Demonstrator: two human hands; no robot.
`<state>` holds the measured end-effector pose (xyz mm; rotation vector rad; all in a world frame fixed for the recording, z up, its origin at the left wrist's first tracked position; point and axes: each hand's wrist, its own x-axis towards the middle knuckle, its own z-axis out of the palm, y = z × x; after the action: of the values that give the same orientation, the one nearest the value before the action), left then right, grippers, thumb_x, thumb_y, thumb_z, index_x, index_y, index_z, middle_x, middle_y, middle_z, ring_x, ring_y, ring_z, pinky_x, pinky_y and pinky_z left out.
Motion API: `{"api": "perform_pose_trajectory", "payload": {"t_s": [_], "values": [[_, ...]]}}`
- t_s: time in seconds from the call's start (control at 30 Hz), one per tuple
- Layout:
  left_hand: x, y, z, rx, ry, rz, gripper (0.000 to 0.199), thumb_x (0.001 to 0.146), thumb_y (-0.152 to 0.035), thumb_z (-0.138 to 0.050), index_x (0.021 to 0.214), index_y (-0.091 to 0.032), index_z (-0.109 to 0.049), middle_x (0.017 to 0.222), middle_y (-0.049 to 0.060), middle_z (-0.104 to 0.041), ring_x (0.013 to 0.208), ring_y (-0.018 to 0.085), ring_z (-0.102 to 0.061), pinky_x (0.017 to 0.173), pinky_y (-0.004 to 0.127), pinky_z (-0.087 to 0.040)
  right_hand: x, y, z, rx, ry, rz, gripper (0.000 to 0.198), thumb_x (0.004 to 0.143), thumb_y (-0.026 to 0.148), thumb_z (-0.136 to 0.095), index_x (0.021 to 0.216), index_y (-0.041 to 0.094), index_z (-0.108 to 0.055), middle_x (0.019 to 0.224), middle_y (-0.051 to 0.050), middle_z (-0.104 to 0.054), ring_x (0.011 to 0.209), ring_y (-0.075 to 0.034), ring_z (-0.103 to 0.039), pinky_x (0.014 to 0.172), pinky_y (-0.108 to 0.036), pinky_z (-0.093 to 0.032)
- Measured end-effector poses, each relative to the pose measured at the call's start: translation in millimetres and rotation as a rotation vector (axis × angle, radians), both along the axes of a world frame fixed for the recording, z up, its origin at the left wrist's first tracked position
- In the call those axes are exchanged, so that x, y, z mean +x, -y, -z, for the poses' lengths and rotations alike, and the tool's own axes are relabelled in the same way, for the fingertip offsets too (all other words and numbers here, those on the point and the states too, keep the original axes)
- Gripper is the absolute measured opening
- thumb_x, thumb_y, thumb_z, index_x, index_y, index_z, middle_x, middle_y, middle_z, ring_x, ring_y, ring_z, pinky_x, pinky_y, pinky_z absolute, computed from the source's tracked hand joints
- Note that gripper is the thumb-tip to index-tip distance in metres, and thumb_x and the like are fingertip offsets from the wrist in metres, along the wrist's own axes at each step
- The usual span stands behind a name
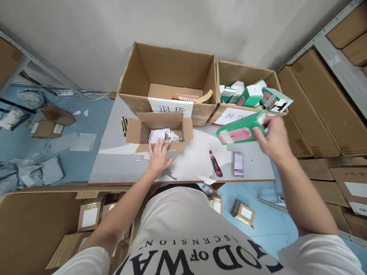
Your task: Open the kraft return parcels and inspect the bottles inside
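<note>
A green and white product box with a pink panel [239, 131] is gripped at its right end by my right hand [275, 137], raised over the table in front of the right carton. My left hand [160, 156] rests with fingers spread on the near flap of a small open cardboard box [160, 117]. Crumpled paper [173, 136] lies inside that small box. On the table between my hands is a red and black utility knife [215, 164], and to its right a phone-like item with a blurred face [237, 164].
A large open carton [172, 61] holding an orange pack [186, 97] stands at the back. Beside it, another carton [246, 68] holds several green and white boxes. A yellow knife [124, 126] lies at left. Stacked cartons [318, 107] line the right side.
</note>
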<state>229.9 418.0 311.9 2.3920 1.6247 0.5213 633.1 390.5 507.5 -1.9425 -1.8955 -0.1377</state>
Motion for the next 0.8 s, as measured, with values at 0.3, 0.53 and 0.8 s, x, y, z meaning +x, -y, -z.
{"api": "perform_pose_trajectory", "payload": {"t_s": [0.3,0.53,0.8], "values": [[1,4,5.4,-0.038,-0.035,-0.019,0.059,0.08,-0.051,-0.061,0.127,-0.017,-0.054,0.143,0.02,-0.048,0.14,0.037,-0.035,0.115,0.063,-0.01,44,-141,-47,0.059,0.095,0.334,0.032,0.087,0.033,-0.057,0.109,0.016,-0.042,0.116,-0.018,-0.05,0.112,-0.027,-0.045,0.097,-0.044,-0.033],[-2,6,7.0,-0.055,-0.03,-0.025,0.054,0.08,-0.051,-0.061,0.122,-0.018,-0.057,0.14,0.019,-0.051,0.138,0.036,-0.039,0.114,0.061,-0.016,36,-210,-37,-0.012,0.008,0.406,0.04,0.09,0.035,-0.052,0.118,0.009,-0.042,0.123,-0.023,-0.049,0.115,-0.026,-0.045,0.099,-0.042,-0.03],[-1,7,8.3,-0.078,0.023,-0.035,0.052,0.078,-0.049,-0.064,0.12,-0.02,-0.058,0.138,0.02,-0.053,0.135,0.038,-0.042,0.112,0.064,-0.019,-4,-214,-1,0.026,0.033,0.466,0.059,0.087,0.047,-0.056,0.122,0.003,-0.041,0.121,-0.028,-0.045,0.116,-0.037,-0.044,0.094,-0.057,-0.033]]}}
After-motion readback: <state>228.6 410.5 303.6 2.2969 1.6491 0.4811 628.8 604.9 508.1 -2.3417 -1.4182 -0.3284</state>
